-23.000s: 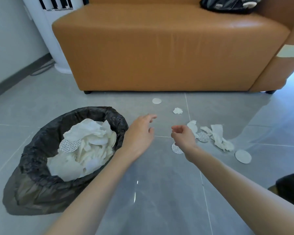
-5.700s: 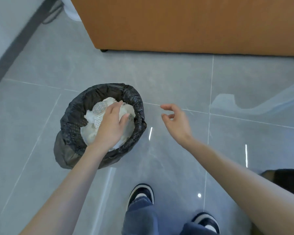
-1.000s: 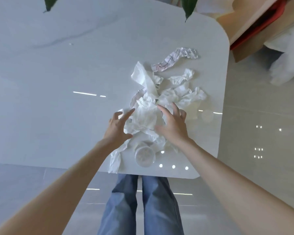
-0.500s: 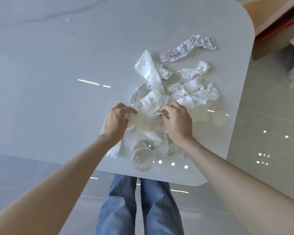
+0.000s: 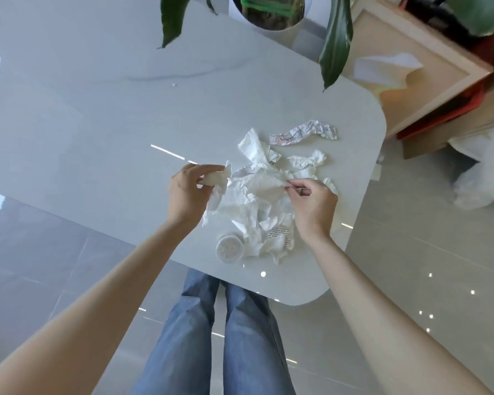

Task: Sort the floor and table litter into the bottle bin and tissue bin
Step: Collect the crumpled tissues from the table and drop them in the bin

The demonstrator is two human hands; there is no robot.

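Note:
A heap of crumpled white tissues (image 5: 257,212) lies near the right end of a white marble table (image 5: 111,115). My left hand (image 5: 187,192) pinches one end of a tissue sheet (image 5: 264,182), and my right hand (image 5: 314,205) pinches its other end, so the sheet is stretched between them above the heap. A twisted printed paper strip (image 5: 303,134) lies behind the heap. A small round clear lidded cup (image 5: 230,248) stands at the heap's near edge. A dotted round pad (image 5: 281,233) sits among the tissues. No bin is in view.
A white plant pot (image 5: 268,12) with long green leaves (image 5: 335,41) stands behind the table. A beige and red box (image 5: 428,72) and white plastic bags (image 5: 485,172) sit on the floor at the right. My legs in jeans (image 5: 226,332) stand at the table's near edge.
My hands have moved apart, pulling the tissue sheet out wide between them and lifting it off the heap. The camera has tilted up, showing the plant pot and the box.

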